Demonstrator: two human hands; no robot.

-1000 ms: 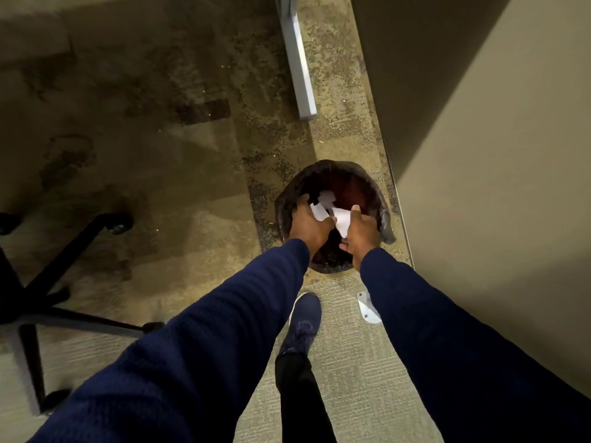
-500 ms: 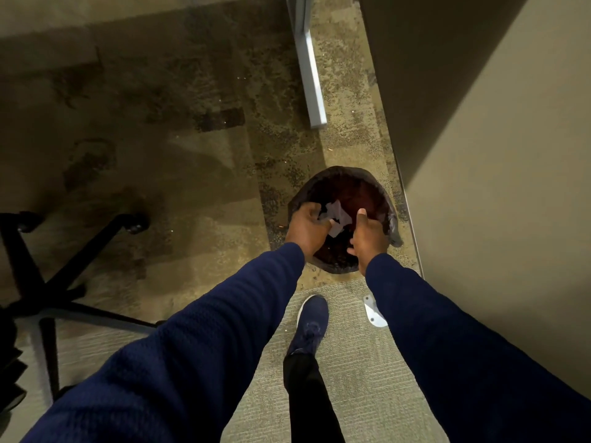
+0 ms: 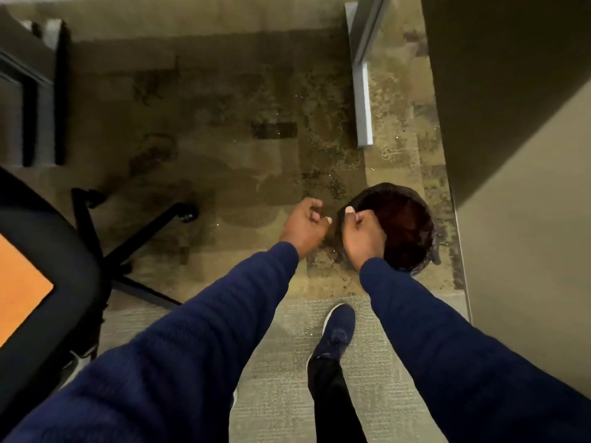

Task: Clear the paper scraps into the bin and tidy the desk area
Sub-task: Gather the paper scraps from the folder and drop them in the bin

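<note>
- Both hands have left the bin mouth since the earlier frame; the white scraps they held no longer show.
- Lower left: a black chair (image 3: 48, 276) now crowds the frame edge.
- Centre: left hand (image 3: 303, 228) loosely curled, empty, over open carpet (image 3: 224, 174).
- Right hand (image 3: 363, 238) curled, empty, at the near rim of the bin (image 3: 412, 225).
- The bin stands right of centre beside the wall (image 3: 527, 219); its dark inside shows no contents clearly.

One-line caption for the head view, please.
Left hand and right hand, loosely curled, by the lined bin.
</note>
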